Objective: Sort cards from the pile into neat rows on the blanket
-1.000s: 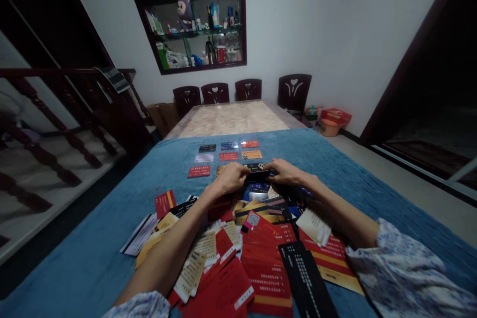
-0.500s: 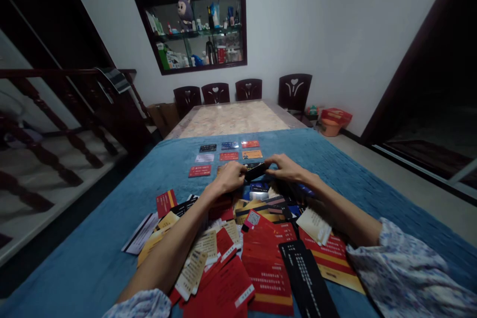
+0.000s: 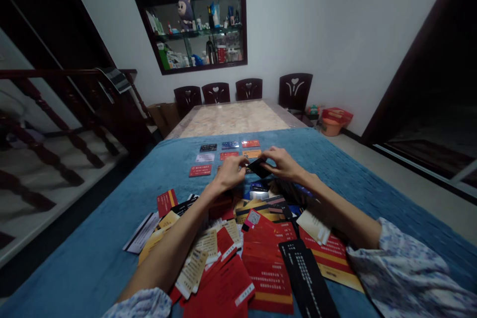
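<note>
Between my two hands is a black card [image 3: 260, 168], tilted above the cloth. My right hand [image 3: 280, 163] is closed on its right side. My left hand [image 3: 231, 171] is closed with its fingertips at the card's left corner. Beyond the hands, cards lie in rows: a black one [image 3: 208, 147], a blue one [image 3: 230, 145], an orange one [image 3: 252, 153] and red ones, such as the one at the left [image 3: 200, 170]. Nearer me is a loose pile of red cards [image 3: 266, 263], gold cards [image 3: 257, 206] and long black cards [image 3: 307, 278].
A blue cloth [image 3: 122, 208] covers the near part of the table, whose patterned top [image 3: 238, 117] shows at the far end. Dark chairs [image 3: 249, 89] stand behind it. An orange bucket [image 3: 331, 124] is on the floor at the right.
The black card has turned and tilted between my hands. My right hand has shifted slightly left and up; my left hand has moved a little.
</note>
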The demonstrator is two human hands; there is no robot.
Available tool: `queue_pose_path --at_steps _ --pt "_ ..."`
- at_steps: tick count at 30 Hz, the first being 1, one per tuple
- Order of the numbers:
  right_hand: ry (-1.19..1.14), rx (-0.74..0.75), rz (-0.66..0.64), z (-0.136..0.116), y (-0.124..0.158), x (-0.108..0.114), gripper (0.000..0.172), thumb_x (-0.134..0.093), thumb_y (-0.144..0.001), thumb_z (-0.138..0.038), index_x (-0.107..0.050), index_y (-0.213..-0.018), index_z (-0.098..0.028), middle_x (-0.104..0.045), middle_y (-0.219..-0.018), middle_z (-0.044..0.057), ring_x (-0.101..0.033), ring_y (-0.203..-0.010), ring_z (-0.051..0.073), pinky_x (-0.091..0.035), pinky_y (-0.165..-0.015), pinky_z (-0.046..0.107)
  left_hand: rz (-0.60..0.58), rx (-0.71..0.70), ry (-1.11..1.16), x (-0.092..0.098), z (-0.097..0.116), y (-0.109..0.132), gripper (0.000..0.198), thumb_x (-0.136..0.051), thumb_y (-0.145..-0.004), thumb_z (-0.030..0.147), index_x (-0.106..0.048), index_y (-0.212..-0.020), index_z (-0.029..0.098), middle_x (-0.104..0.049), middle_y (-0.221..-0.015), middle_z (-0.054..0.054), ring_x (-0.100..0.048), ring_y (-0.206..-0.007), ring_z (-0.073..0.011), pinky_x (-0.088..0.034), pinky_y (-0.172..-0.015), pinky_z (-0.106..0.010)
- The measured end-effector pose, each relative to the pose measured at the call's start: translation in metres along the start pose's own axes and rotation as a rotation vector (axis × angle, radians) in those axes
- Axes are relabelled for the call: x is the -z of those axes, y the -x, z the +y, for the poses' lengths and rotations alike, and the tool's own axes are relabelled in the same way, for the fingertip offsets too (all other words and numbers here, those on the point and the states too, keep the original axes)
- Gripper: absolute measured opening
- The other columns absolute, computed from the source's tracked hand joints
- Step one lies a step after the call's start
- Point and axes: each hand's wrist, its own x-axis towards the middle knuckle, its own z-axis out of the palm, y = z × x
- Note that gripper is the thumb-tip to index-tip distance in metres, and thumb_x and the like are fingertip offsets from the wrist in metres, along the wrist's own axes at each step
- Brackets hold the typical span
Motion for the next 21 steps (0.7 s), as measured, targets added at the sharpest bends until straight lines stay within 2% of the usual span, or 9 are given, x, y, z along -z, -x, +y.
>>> queue_pose_path --at_steps 3,5,11,18,21 --pt "0.062 0.045 -0.028 -0.007 -0.001 -0.003 0.019 -0.056 -0.089 -0.025 -0.071 -0.1 -0.021 -0.072 -0.093 0.009 -0.056 -0.093 0.024 -0.039 -0.082 0.035 0.08 -0.018 0.024 0.001 0.005 0.002 0.026 -0.052 -0.075 0.007 -0.068 -0.094 0.016 -0.074 -0.094 -0.006 -0.066 -0.09 -0.019 -0.05 -0.088 -0.031" --pt "0.081 0.062 -0.041 -0.012 -0.001 -0.007 0.019 -0.056 -0.091 -0.027 -0.072 -0.1 -0.022 -0.073 -0.093 0.008 -0.055 -0.094 0.024 -0.037 -0.083 0.036 0.093 -0.029 0.026 0.0 0.007 0.003 0.022 -0.053 -0.074 0.007 -0.065 -0.09 0.016 -0.072 -0.091 -0.005 -0.065 -0.088 -0.0184 -0.05 -0.086 -0.031" --pt "0.091 0.028 -0.113 -0.019 0.001 -0.016 0.02 -0.057 -0.092 -0.027 -0.072 -0.104 -0.023 -0.073 -0.096 0.008 -0.055 -0.096 0.024 -0.035 -0.083 0.036 -0.011 -0.036 -0.048 -0.006 0.004 0.004 0.021 -0.052 -0.075 0.007 -0.061 -0.09 0.018 -0.067 -0.091 -0.005 -0.061 -0.089 -0.0189 -0.048 -0.084 -0.03" --pt "0.14 -0.044 -0.146 -0.014 0.004 -0.015 0.027 -0.056 -0.088 -0.017 -0.067 -0.111 -0.023 -0.071 -0.106 0.01 -0.055 -0.102 0.026 -0.036 -0.086 0.038 -0.1 -0.013 -0.2 -0.003 -0.004 0.008 0.045 -0.051 -0.072 0.002 -0.062 -0.111 0.022 -0.065 -0.095 -0.006 -0.06 -0.098 -0.0234 -0.047 -0.085 -0.032" --pt "0.164 -0.069 -0.146 -0.016 0.004 -0.016 0.033 -0.056 -0.086 -0.012 -0.062 -0.116 -0.022 -0.069 -0.109 0.012 -0.055 -0.104 0.026 -0.036 -0.088 0.038 -0.143 0.005 -0.276 0.0 -0.002 0.01 0.046 -0.053 -0.074 0.004 -0.06 -0.115 0.023 -0.065 -0.1 -0.008 -0.059 -0.105 -0.0266 -0.046 -0.087 -0.034"
